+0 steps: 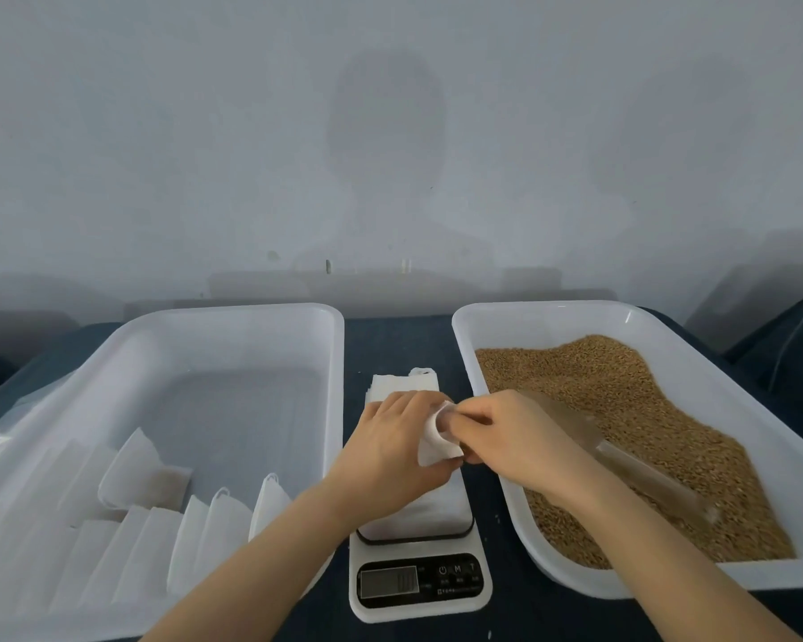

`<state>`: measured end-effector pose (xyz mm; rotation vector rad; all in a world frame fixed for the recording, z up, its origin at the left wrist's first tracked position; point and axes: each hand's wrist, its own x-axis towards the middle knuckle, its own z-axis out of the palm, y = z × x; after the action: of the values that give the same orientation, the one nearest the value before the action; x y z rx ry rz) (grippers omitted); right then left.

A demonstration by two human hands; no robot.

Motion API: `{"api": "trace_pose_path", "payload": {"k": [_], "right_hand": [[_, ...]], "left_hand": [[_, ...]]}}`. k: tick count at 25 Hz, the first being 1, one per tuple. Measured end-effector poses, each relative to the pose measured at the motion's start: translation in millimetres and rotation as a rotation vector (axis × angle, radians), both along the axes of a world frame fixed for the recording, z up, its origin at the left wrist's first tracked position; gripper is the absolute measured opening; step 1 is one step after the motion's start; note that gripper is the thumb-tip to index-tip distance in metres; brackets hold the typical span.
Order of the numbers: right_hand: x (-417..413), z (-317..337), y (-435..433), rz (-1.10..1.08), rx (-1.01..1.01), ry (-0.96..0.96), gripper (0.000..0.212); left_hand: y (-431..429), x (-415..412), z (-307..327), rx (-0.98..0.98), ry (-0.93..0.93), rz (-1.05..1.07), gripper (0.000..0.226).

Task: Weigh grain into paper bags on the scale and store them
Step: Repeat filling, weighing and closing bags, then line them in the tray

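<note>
Left hand (392, 449) and right hand (513, 435) pinching paper bag (436, 440), above scale (420, 581)

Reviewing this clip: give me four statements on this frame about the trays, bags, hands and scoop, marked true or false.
1. The grain lies in the right tray. True.
2. The other tray is empty. False: white bags stand in the left tray.
3. The left hand and the right hand both hold a paper bag over the scale. True.
4. The right hand holds the scoop. False: the scoop lies on the grain.
</note>
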<state>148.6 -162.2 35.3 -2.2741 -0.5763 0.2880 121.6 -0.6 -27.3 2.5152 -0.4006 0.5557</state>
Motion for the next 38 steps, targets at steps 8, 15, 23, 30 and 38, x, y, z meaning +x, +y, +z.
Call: {"api": "trace_pose_path", "payload": {"k": [8,15,23,30,38], "right_hand": [[54.4,-29.9,-113.0,-0.252,-0.705,-0.073,0.052],[56.6,-50.7,-130.2,-0.318,-0.627,-0.047,0.009],[36.0,-11.2,-124.8,-0.324,-0.354,-0.274,0.037],[20.0,20.3,-97.9,-0.156,-0.440,-0.473,0.035],[24.6,31.7,-78.2,-0.061,-0.686,-0.573,0.036]], "left_hand": [[8.4,9.7,-1.4,-0.167,0.441,0.008,0.057],[7.6,10.5,-1.0,-0.199,0.538,-0.018,0.063],[7.6,12.1,-3.6,-0.190,0.580,-0.019,0.068],[6.7,11.2,-2.4,-0.180,0.562,-0.014,0.070],[7.1,11.5,-7.0,-0.084,0.488,-0.027,0.065]]}}
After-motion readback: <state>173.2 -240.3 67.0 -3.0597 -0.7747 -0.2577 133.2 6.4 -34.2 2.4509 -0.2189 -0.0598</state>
